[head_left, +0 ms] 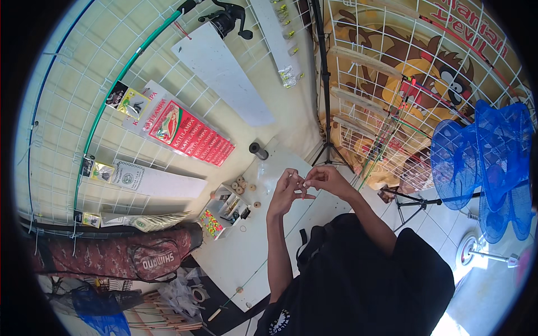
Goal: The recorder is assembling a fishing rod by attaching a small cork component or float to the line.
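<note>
Both hands meet above the counter (252, 252), left hand (286, 190) and right hand (325, 180) pinching something tiny between fingertips, too small to identify. Looks like fine tying or threading work; next move likely needs steady fingertip tension. Small wooden beads (242, 185) lie just left of the hands.

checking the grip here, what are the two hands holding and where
Left hand and right hand meet fingertip to fingertip above the white table, pinching something too small to identify.

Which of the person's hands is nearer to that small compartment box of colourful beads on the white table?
Left. The left hand is raised over the table just right of the compartment box; the right hand meets it fingertip to fingertip, farther from the box.
</note>
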`<state>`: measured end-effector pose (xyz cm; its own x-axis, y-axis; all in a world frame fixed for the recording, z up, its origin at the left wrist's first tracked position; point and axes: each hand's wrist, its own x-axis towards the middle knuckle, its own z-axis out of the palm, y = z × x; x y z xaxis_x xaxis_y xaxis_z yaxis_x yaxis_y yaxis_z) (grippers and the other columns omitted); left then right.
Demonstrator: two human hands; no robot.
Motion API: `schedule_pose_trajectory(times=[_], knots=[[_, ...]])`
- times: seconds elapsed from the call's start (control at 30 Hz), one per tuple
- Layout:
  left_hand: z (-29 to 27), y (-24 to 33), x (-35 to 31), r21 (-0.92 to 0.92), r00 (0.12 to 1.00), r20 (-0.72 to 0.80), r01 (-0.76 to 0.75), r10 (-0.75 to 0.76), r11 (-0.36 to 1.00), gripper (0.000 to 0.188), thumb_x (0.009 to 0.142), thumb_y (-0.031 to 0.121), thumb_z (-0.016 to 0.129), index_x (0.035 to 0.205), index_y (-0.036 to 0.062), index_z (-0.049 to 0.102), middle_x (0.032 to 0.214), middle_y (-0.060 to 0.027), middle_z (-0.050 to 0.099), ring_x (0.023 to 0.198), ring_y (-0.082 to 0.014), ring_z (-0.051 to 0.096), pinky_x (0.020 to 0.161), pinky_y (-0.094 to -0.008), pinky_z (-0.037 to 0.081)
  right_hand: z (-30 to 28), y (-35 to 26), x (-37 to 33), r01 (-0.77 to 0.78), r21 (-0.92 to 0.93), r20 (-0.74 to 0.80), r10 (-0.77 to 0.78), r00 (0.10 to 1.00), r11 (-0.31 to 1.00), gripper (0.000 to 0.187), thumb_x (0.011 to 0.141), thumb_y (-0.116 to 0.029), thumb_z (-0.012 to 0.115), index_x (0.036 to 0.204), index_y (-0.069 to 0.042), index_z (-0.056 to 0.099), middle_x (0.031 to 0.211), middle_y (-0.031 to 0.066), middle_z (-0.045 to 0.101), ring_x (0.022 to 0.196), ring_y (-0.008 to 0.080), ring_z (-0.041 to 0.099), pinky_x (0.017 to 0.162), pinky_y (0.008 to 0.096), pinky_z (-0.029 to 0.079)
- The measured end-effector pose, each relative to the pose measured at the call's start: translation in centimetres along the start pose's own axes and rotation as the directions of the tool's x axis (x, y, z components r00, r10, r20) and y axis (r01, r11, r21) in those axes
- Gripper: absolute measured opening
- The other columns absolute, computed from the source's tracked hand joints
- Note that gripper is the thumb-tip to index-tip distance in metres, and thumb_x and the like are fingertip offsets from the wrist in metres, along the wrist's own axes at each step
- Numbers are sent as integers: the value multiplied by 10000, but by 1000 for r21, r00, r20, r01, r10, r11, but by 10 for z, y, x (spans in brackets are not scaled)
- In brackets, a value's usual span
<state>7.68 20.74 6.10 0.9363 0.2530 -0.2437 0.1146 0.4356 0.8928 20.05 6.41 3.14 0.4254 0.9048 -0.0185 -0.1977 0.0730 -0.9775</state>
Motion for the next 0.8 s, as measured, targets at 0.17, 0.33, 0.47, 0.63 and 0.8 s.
schedule_pose_trajectory(times=[0.17,0.33,0.47,0.63,0.8], knots=[[-4,-2,-4,19,1000,20,7,-7,1000,197,1031,249,454,998,55,446,848,-67,526,669,-132,563,771,-481,613,0,3,1,-154,167,50,148,988,974,228,912,-294,674,921,-67,658,750,-23,615,674,50,521,603,215,389],[-6,-1,-8,96,997,64,-56,50,994,130,985,143,549,950,29,499,884,-71,547,710,-138,578,814,-458,604,-5,3,4,-216,126,127,200,972,968,227,904,-294,679,892,-68,669,717,-38,575,641,52,487,591,218,379],[-11,-2,-10,131,991,121,-76,60,988,92,966,92,564,949,12,521,891,-67,558,721,-133,585,814,-446,605,-5,-4,3,-212,51,148,202,968,976,190,886,-244,701,883,-56,674,742,-34,598,674,43,508,604,217,389],[-8,0,-10,199,991,92,-109,92,974,128,967,122,582,1010,6,550,894,-38,535,685,-104,541,776,-381,610,-4,-3,4,-56,-44,69,59,996,997,181,874,-208,718,883,-36,664,776,-25,627,702,40,536,627,216,412],[-1,2,-8,150,996,-55,-65,74,987,230,974,206,575,1028,-15,539,882,-71,552,671,-137,593,735,-415,621,-2,-3,2,61,-291,-2,-64,998,955,163,861,-179,719,890,-32,655,763,-23,626,650,39,512,600,219,404]])
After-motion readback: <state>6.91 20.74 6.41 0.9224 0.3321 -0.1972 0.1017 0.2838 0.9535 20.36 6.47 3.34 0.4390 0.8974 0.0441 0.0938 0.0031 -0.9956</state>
